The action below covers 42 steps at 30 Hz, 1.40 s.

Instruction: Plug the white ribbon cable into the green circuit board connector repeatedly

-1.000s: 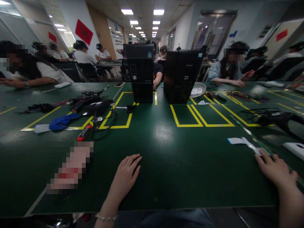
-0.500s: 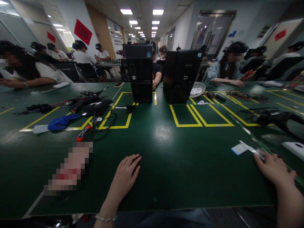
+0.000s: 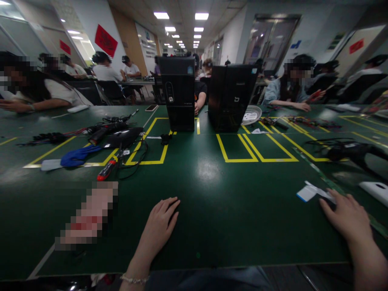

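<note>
My left hand (image 3: 163,222) lies palm down on the green table (image 3: 242,226), its fingers stretched out and holding nothing. Over at the right, my right hand (image 3: 348,212) rests on the tabletop with the thumb spread away from the fingers. Its fingertips are at the near end of a white strip with a blue edge (image 3: 307,192), which looks like a flat ribbon cable or a label. A dark patch shows between thumb and fingers; I cannot make out whether it is a thing or shadow.
Two black computer towers (image 3: 178,93) (image 3: 232,97) stand ahead. At left lie a red-and-black screwdriver (image 3: 106,170), a blue cloth item (image 3: 80,155), black cables (image 3: 112,125) and a blurred-out item (image 3: 91,214). A white device (image 3: 376,190) lies at right. Other people sit around.
My right hand has shifted a little to the left, and its thumb stands further out. The white strip has turned slightly. My left hand stays put.
</note>
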Tool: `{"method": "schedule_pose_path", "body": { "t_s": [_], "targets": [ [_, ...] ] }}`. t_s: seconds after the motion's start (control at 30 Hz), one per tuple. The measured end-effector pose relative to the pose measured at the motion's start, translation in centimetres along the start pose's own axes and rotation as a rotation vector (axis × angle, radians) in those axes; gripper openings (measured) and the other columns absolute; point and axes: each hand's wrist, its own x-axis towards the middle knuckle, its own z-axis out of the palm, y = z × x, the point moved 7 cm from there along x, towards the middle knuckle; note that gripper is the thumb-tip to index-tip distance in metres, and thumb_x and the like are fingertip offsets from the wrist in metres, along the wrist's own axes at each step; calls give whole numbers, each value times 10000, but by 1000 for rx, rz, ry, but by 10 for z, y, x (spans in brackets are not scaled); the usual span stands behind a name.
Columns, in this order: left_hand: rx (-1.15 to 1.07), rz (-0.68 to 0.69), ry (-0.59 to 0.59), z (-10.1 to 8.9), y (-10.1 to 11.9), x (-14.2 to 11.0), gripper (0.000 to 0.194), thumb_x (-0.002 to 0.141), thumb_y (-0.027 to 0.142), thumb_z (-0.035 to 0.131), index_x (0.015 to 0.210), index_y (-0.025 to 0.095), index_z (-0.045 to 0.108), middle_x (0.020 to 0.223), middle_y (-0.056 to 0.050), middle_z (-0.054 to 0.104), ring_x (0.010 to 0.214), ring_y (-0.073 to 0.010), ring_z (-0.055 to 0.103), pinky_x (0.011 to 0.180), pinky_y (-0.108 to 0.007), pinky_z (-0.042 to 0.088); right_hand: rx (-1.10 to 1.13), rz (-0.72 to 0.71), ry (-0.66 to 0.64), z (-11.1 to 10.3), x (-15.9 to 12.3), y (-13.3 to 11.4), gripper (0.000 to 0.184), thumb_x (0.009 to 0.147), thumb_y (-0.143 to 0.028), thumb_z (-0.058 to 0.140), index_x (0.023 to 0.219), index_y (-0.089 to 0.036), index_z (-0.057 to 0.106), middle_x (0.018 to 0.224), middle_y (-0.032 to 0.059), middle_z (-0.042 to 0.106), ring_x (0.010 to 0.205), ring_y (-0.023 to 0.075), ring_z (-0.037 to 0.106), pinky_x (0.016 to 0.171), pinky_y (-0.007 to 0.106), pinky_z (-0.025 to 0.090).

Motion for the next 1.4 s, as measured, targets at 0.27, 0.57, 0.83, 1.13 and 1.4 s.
{"method": "schedule_pose_path", "body": {
  "t_s": [0.27,0.57,0.83,1.13,1.4],
  "targets": [
    [4,-13,-7,-1,1,0,370,967,235,427,1324,231,523,1341,-68,547,1233,-257,509,1057,-500,395,39,-43,-38,18,6,11,663,860,-553,236,1234,-129,583,1325,154,535,1220,325,480,1027,429,379],
    [1,-8,16,-2,1,-1,367,956,232,452,1313,247,534,1327,-62,560,1220,-263,523,1046,-505,407,216,-243,0,7,-21,-41,558,876,-498,298,1151,-137,622,1293,150,549,1192,285,518,1015,406,414],
    [-8,-14,6,-2,1,0,371,953,224,451,1314,231,535,1329,-66,558,1213,-256,524,1056,-502,394,361,-650,63,-24,-89,-167,444,921,-436,379,1174,-171,630,1267,140,567,1177,259,541,993,447,454],
    [-5,-3,23,-3,2,-1,369,957,218,446,1315,232,534,1325,-66,560,1215,-252,523,1062,-483,388,481,-982,-188,-57,-190,-305,430,935,-356,460,1358,-289,492,1434,61,451,1338,241,392,1108,529,324],
    [-12,-7,17,-2,1,0,348,974,234,423,1296,227,556,1316,-65,575,1210,-249,527,1048,-485,406,552,-1087,-354,-67,-224,-357,594,874,-364,552,1439,-282,386,1520,58,320,1413,257,245,1163,546,184]
  ]
}}
